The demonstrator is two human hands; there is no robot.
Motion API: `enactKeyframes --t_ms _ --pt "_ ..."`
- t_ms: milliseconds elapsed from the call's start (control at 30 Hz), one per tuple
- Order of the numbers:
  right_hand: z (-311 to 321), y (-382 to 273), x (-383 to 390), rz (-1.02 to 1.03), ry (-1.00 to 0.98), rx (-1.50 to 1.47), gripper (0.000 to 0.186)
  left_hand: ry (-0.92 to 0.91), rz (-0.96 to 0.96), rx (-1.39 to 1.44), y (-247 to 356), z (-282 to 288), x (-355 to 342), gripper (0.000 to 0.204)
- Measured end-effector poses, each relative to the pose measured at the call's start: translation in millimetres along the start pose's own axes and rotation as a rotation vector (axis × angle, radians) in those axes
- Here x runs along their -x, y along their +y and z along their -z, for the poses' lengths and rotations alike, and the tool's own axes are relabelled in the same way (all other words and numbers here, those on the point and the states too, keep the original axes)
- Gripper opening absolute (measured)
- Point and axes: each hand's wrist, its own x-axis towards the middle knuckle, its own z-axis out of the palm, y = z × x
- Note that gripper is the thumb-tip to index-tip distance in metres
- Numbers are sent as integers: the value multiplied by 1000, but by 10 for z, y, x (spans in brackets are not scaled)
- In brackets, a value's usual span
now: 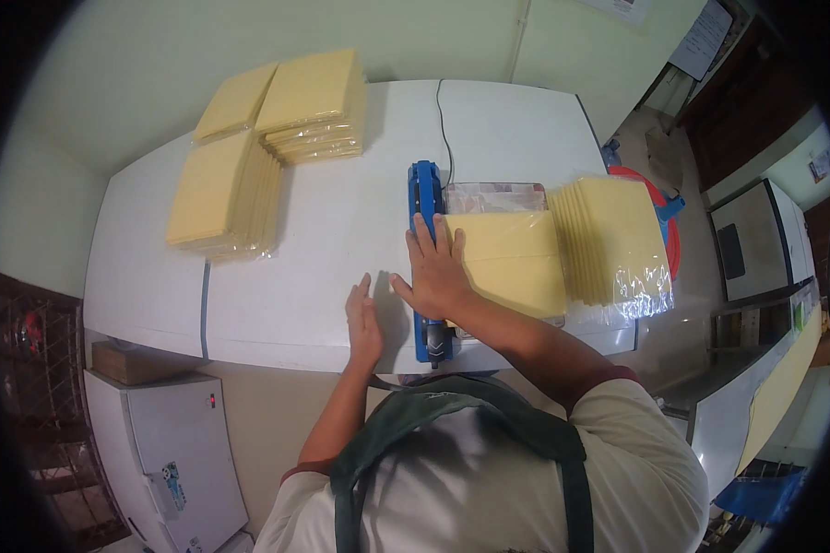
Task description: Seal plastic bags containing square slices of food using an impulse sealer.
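Note:
A long blue heat sealer (423,198) with a cord stands on the white table. On its right side lies a yellow packet in clear plastic (514,263), its left edge reaching the sealer. My right hand (439,276) lies spread over that edge and the sealer, palm down, holding nothing. To the left of the sealer, my left hand (365,323) hovers at the table's near edge, fingers stretched and nothing in them. Under the yellow packet shows a flat, patterned piece (495,197), partly hidden.
Stacks of bagged yellow packets (217,194) stand at the table's far left. A leaning row of more packets (618,240) sits at the right end, its plastic overhanging the edge. The black cord (444,120) runs to the back edge. A white cabinet (180,442) stands below left.

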Motion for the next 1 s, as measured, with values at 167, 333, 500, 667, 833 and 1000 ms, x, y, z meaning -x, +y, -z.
enactKeyframes --t_ms 167,333,500,667,833,1000 --pt "41 -27 -4 -18 -30 -8 78 45 108 216 91 121 5 51" --pt "57 -28 -5 -21 -41 -14 72 91 72 359 360 74 -23 50" --pt "97 -13 13 -16 -48 -15 67 103 59 362 790 189 -33 50" --pt "141 -32 27 -7 -60 -51 64 128 7 472 1023 318 -3 50" --pt "45 103 60 53 0 -122 63 -304 -123 711 1523 311 135 55" --pt "137 66 58 114 -26 -155 63 -900 -30 663 1912 95 450 50"
